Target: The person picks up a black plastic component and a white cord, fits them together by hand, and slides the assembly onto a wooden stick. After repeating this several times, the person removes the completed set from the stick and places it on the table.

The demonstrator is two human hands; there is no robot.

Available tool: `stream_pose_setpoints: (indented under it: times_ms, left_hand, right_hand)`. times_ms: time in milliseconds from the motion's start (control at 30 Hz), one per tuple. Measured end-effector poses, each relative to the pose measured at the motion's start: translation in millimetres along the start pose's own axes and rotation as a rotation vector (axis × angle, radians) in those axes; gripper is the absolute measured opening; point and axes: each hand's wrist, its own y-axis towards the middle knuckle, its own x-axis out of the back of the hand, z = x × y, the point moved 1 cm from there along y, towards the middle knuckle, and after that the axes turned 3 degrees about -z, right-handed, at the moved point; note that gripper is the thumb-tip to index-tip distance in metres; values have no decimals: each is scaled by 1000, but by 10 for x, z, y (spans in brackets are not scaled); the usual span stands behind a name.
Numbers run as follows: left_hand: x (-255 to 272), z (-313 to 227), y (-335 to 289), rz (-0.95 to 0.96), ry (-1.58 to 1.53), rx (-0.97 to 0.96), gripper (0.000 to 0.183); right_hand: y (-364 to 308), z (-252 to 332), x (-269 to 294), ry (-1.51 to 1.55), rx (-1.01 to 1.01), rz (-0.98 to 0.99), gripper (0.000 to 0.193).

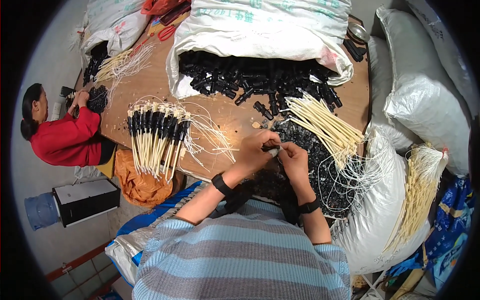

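My left hand (257, 151) and my right hand (294, 161) meet at the table's near edge, fingertips pinched together. Something small and whitish shows between them, too hidden to name. Beneath and beside my hands spreads a heap of small black pieces (327, 185). To the right, a bundle of cream-coloured sticks (325, 125) with thin white strings lies on that heap. On my left rests a row of sticks with black sleeves (157, 137), strings trailing to the right. Loose black plastic fittings (262, 110) lie beyond my hands.
A large white sack (260, 30) spills black fittings at the table's back. Stuffed sacks (420, 90) crowd the right side, with another stick bundle (417, 195). At left, a person in red (67, 137) works at the table; an orange bag (140, 180) stands below its edge.
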Motion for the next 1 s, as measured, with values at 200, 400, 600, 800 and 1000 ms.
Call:
stream_pose_setpoints:
  times_ms: [200,400,600,800,1000]
  left_hand:
    - [22,-62,11,-88,114,-143,30]
    - [78,69,-27,-36,194,4,23]
    - [220,-104,-23,-7,274,-71,36]
    - [244,-164,-53,210,311,-139,39]
    - [337,-265,-70,124,488,-175,34]
  right_hand:
    - [-55,117,-27,279,-102,60,8]
    - [-98,-7,-46,-180,149,-39,10]
    - [-131,73,-19,316,5,26,13]
    - [-169,274,170,716,-46,204,17]
    - [-262,399,147,-689,762,6,24]
